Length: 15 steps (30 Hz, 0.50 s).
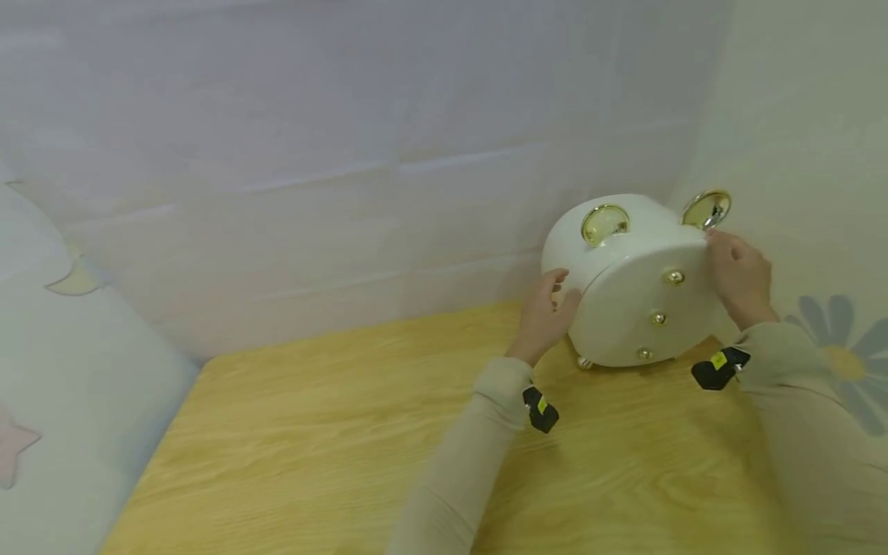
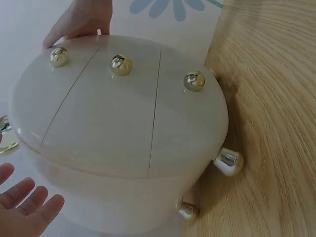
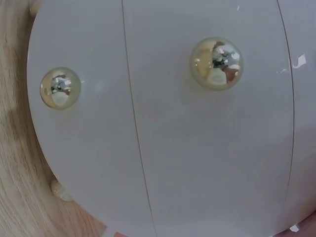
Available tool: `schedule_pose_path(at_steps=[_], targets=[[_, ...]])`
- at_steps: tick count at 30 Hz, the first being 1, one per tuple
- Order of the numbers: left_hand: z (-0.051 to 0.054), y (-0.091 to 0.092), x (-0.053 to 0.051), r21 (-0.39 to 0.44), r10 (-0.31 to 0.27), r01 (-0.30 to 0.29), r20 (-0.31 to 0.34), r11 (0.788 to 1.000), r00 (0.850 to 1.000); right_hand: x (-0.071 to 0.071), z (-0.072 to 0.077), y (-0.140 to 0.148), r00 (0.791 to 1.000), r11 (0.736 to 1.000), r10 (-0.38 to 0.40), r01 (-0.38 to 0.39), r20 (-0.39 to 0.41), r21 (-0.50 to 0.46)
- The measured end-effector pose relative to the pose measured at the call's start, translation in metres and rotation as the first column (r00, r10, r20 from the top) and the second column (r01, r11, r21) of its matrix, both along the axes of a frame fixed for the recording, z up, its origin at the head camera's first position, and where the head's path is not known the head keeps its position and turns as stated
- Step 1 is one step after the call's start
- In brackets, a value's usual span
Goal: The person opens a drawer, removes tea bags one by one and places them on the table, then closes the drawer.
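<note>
A glossy white rounded drawer box (image 1: 638, 308) stands on the wooden tabletop, with three gold ball knobs on its front. Two round gold ear-like discs top it, and small gold feet support it. In the left wrist view two seams divide the drawer front (image 2: 106, 118) into three. My left hand (image 1: 548, 312) is beside the box's left side, fingers spread and loosely bent, holding nothing. At the upper right edge of the box, my right hand (image 1: 742, 277) grips the rim with bent fingers, some hidden by the box. The right wrist view is filled by the front and its knobs (image 3: 216, 63).
The wooden tabletop (image 1: 312, 432) reaches back to a pale draped wall (image 1: 347, 193). To the right is a wall with a blue flower print (image 1: 842, 362). On the left side a pale wall carries a moon (image 1: 76, 279) and a pink star (image 1: 14, 447).
</note>
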<state>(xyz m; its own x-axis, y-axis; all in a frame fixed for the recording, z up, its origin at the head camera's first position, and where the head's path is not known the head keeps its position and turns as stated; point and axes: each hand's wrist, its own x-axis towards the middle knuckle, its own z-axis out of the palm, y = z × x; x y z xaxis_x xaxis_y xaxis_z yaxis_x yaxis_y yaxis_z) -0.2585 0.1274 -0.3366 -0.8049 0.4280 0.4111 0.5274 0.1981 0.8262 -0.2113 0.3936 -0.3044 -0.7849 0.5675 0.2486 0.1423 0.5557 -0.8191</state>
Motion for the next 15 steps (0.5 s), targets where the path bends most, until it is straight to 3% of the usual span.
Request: schedule_pose_path(at_steps=[3,7,15], targets=[[0.001,0.017,0.001,-0.031,0.051,-0.054,-0.076,0.998,0.996,0.001,-0.003,-0.003,1.000,1.000,-0.006,0.006,0.001,-0.011],[0.000,0.030,0.003,-0.054,0.098,-0.109,-0.175,0.993,0.980,0.003,-0.007,-0.007,1.000,0.999,-0.004,0.004,-0.002,-0.034],[-0.005,0.032,0.005,-0.083,0.128,-0.153,-0.245,0.985,0.961,0.005,-0.008,-0.014,0.999,0.999,-0.032,0.031,-0.019,-0.036]])
